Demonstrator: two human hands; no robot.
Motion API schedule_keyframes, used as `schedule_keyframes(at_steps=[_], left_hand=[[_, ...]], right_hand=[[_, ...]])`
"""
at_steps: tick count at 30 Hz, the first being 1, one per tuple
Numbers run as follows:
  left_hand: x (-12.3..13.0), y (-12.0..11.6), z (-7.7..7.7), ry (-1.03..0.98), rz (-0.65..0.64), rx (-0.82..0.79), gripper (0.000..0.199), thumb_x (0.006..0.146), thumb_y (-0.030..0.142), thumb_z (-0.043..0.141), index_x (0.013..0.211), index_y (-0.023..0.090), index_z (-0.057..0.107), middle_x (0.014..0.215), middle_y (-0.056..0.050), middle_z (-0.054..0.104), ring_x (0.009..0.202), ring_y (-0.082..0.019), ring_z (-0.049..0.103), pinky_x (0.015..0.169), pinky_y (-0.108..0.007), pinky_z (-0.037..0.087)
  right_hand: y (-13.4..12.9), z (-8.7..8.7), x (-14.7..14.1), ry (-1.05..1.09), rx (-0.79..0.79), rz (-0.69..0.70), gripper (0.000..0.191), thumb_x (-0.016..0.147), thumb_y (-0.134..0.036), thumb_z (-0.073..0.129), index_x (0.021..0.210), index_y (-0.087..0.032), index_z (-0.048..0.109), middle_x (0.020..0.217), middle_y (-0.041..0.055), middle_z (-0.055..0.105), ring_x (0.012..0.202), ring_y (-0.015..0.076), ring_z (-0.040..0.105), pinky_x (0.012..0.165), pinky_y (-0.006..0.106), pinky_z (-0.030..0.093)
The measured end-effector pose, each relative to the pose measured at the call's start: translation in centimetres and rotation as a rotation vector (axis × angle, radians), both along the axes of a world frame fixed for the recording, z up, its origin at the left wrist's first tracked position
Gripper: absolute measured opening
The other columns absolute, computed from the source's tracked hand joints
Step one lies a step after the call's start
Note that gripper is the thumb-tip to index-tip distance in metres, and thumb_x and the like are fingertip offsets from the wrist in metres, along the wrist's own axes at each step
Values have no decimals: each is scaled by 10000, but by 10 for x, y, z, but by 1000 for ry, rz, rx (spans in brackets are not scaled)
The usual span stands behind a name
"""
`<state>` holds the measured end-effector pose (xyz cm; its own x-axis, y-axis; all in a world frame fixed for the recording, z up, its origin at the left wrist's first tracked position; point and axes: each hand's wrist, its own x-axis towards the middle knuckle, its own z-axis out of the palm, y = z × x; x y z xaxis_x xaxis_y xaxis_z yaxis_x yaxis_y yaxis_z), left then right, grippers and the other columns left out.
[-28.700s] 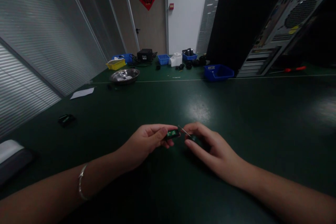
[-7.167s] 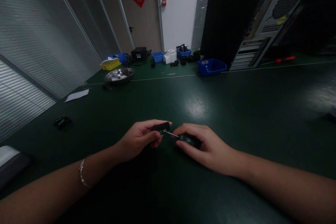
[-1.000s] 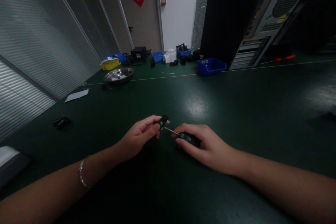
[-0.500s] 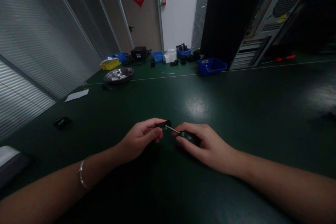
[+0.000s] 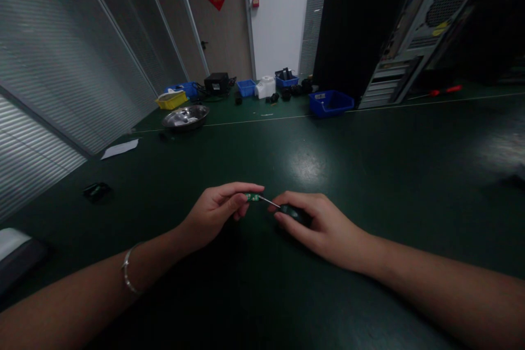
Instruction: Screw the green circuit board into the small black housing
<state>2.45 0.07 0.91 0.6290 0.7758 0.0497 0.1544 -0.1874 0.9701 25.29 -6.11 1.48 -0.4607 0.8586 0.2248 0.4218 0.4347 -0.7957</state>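
Observation:
Between the thumb and fingers of my left hand (image 5: pixel 219 210) is a small green circuit board (image 5: pixel 253 197), its right end sticking out past the thumb. My right hand (image 5: pixel 324 224) is wrapped round the dark handle of a screwdriver (image 5: pixel 296 214). The thin metal shaft points up and left, and its tip meets the right end of the board. Whether the tip presses on the board or on a dark part at its end is too small to tell. Both hands are just above the dark green table (image 5: pixel 262 147).
A metal bowl (image 5: pixel 186 117), yellow bin (image 5: pixel 172 100) and blue bin (image 5: pixel 331 103) stand at the back. A computer case (image 5: pixel 365 33) rises behind right, near a red screwdriver (image 5: pixel 446 90). A black object (image 5: pixel 97 191) and white paper (image 5: pixel 120 149) lie left.
My left hand has shifted slightly left and turned, so more of the green board shows and the black part by its fingertips is mostly out of sight. The right hand has hardly moved.

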Motion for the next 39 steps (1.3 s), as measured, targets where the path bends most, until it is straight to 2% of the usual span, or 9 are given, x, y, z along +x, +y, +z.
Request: schedule_keyframes(at_steps=[12, 26, 35, 39], left_hand=[[0, 2, -4, -74, -44, -146, 329, 926, 371, 525, 1132, 158, 668, 660, -1, 518, 594, -107, 452, 531, -234, 344], [-2, 3, -8, -111, -72, -221, 307, 930, 348, 520, 1128, 163, 664, 665, -1, 516, 586, -108, 436, 540, -251, 331], [-2, 3, -8, -133, -106, -272, 294, 937, 345, 512, 1120, 174, 666, 657, 8, 496, 586, -106, 427, 547, -254, 324], [-2, 2, -12, -136, -136, -287, 317, 942, 363, 496, 1118, 157, 661, 656, 4, 501, 578, -104, 426, 542, -249, 325]], right_hand=[[1, -3, 3, -5, -2, 35, 149, 944, -229, 492, 1009, -159, 607, 844, 18, 627, 702, 125, 551, 644, 245, 420], [1, -3, 4, 21, -30, 62, 180, 958, -252, 471, 1027, -164, 612, 956, 47, 668, 819, 153, 604, 721, 268, 463], [1, 1, 2, 35, -91, 59, 208, 960, -277, 465, 1008, -155, 627, 893, 40, 656, 754, 141, 581, 658, 250, 439], [0, 1, 3, 33, -67, 60, 203, 957, -266, 470, 1009, -151, 628, 878, 39, 650, 736, 138, 573, 650, 247, 429]])
